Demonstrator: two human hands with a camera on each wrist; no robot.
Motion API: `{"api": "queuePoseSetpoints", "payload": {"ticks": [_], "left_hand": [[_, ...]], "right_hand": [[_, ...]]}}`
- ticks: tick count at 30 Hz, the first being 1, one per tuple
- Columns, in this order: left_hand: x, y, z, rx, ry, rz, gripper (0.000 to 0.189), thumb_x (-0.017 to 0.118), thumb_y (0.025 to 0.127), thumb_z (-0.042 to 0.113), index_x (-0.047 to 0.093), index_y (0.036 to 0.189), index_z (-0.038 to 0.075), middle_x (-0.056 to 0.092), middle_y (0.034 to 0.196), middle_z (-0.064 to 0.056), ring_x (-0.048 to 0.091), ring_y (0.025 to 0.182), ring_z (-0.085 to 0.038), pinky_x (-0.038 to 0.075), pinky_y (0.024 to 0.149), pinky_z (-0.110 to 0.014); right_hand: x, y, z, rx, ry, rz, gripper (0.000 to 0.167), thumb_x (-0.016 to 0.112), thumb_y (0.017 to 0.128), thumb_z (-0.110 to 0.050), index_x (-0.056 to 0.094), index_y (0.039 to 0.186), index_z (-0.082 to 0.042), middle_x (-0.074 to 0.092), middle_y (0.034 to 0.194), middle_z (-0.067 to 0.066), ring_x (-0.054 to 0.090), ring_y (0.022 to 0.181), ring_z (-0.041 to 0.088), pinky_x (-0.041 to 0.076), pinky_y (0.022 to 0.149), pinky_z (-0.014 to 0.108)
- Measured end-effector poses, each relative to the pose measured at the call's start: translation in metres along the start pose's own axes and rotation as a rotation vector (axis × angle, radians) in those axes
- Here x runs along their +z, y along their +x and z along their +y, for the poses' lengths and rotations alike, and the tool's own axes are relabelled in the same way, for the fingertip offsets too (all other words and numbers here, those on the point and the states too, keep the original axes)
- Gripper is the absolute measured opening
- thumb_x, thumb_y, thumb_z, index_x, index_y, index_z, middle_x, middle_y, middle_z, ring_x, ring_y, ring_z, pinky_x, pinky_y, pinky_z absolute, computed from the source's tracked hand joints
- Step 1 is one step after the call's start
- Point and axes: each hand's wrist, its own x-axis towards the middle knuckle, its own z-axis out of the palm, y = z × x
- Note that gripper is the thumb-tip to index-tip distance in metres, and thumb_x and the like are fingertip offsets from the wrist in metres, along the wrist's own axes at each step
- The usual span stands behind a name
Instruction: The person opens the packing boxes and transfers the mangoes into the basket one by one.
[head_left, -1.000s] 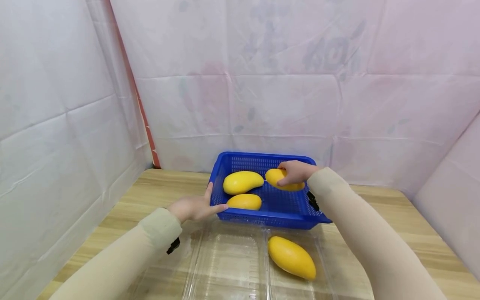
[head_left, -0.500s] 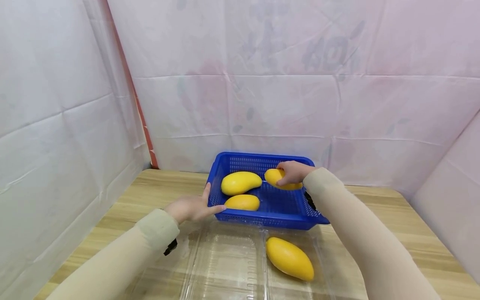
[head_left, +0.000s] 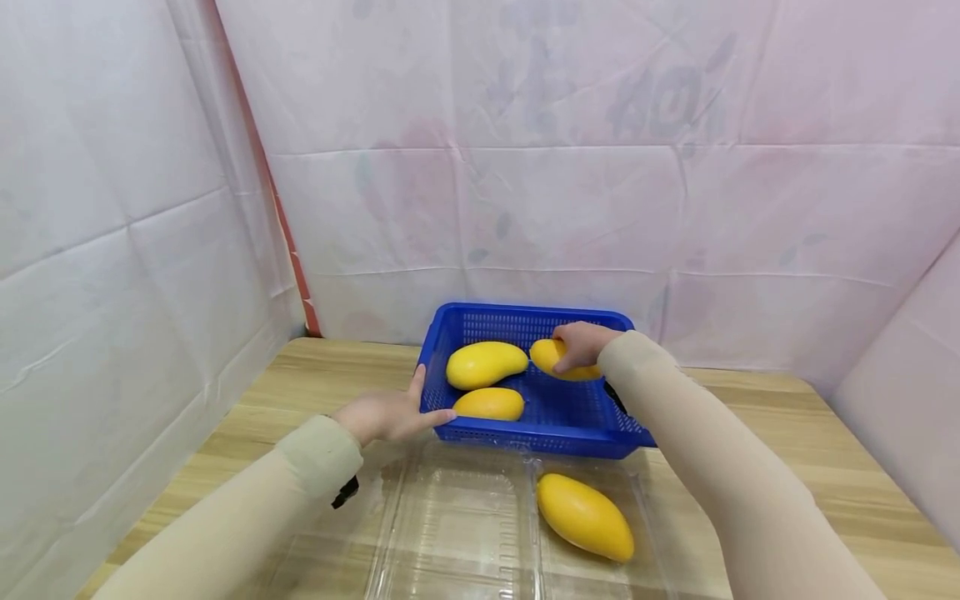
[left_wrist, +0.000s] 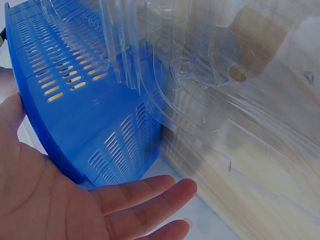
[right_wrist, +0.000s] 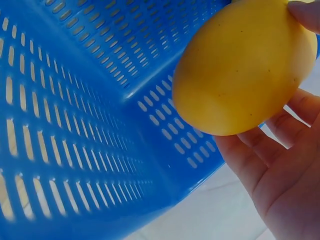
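Observation:
My right hand (head_left: 585,344) grips a yellow mango (right_wrist: 240,70) at the right side of the blue plastic basket (head_left: 536,432), thumb on one side and fingers on the other. Two more mangoes lie in the basket's left half, one farther back (head_left: 486,365) and one by the front wall (head_left: 491,403). At the basket's front left corner rests my left hand (head_left: 390,415), thumb on the front rim. In the left wrist view its other fingers (left_wrist: 150,205) stretch out straight past the basket's outer wall.
Clear plastic trays (head_left: 457,533) lie in front of the basket, partly overlapping its front in the left wrist view. A mango (head_left: 585,517) sits in the right-hand one. All stand on a wooden table (head_left: 757,417), with white sheeting (head_left: 562,217) behind and at both sides.
The head view shifts very slightly. Both hands keep their places, the right one still gripping the mango in the basket.

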Motion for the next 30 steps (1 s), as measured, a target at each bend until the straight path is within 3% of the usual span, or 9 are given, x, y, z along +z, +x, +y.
{"api": "queuePoseSetpoints", "payload": {"ticks": [7, 11, 17, 21, 24, 28, 30], "left_hand": [[0.001, -0.001, 0.000, 0.003, 0.012, 0.007, 0.106, 0.031, 0.079, 0.079, -0.014, 0.148, 0.013, 0.066, 0.094, -0.005, 0.061, 0.066, -0.020, 0.044, 0.054, -0.035], [0.002, 0.000, -0.001, 0.006, 0.003, 0.013, 0.106, 0.032, 0.079, 0.079, -0.014, 0.148, 0.012, 0.065, 0.101, -0.007, 0.060, 0.068, -0.020, 0.045, 0.055, -0.035], [0.002, 0.001, -0.001, 0.007, 0.000, 0.006, 0.109, 0.030, 0.077, 0.082, -0.014, 0.148, 0.012, 0.065, 0.093, -0.004, 0.061, 0.068, -0.020, 0.044, 0.055, -0.034], [0.001, 0.001, -0.003, 0.006, -0.013, 0.008, 0.109, 0.031, 0.077, 0.081, -0.014, 0.148, 0.011, 0.063, 0.112, -0.010, 0.060, 0.071, -0.020, 0.046, 0.058, -0.036], [0.001, 0.001, -0.003, 0.005, -0.010, 0.009, 0.109, 0.032, 0.078, 0.081, -0.014, 0.148, 0.011, 0.062, 0.116, -0.010, 0.060, 0.070, -0.019, 0.046, 0.057, -0.036], [0.001, 0.002, -0.001, -0.003, 0.007, 0.000, 0.109, 0.030, 0.077, 0.082, -0.015, 0.148, 0.013, 0.066, 0.095, -0.004, 0.061, 0.064, -0.021, 0.042, 0.052, -0.034], [0.000, 0.002, 0.000, -0.008, 0.013, -0.001, 0.107, 0.031, 0.078, 0.081, -0.016, 0.148, 0.014, 0.066, 0.091, -0.002, 0.061, 0.062, -0.022, 0.039, 0.049, -0.032]], "right_hand": [[0.002, 0.001, -0.001, 0.031, -0.029, -0.024, 0.067, 0.073, 0.076, -0.034, 0.051, 0.129, 0.000, 0.058, 0.116, 0.015, 0.051, 0.093, 0.028, 0.043, 0.088, 0.047], [0.003, 0.000, 0.000, 0.047, -0.050, -0.025, 0.066, 0.074, 0.076, -0.035, 0.052, 0.128, -0.001, 0.059, 0.113, 0.014, 0.051, 0.093, 0.028, 0.042, 0.089, 0.048], [0.009, 0.008, 0.004, 0.038, -0.032, -0.065, 0.064, 0.075, 0.075, -0.034, 0.053, 0.126, -0.002, 0.060, 0.110, 0.012, 0.052, 0.092, 0.027, 0.042, 0.090, 0.047], [0.010, 0.009, -0.002, 0.039, -0.022, -0.086, 0.063, 0.074, 0.075, -0.032, 0.053, 0.126, -0.001, 0.059, 0.110, 0.012, 0.052, 0.092, 0.027, 0.042, 0.091, 0.047], [0.010, 0.010, -0.004, 0.042, -0.031, -0.096, 0.062, 0.074, 0.076, -0.031, 0.053, 0.126, -0.001, 0.060, 0.109, 0.012, 0.052, 0.092, 0.027, 0.042, 0.091, 0.047], [0.012, 0.012, -0.001, 0.051, -0.057, -0.117, 0.061, 0.072, 0.076, -0.030, 0.053, 0.126, -0.002, 0.060, 0.108, 0.010, 0.052, 0.091, 0.026, 0.042, 0.090, 0.046], [0.013, 0.014, 0.001, 0.043, -0.067, -0.123, 0.060, 0.072, 0.075, -0.029, 0.053, 0.126, -0.002, 0.060, 0.106, 0.009, 0.051, 0.090, 0.025, 0.043, 0.087, 0.044]]}}
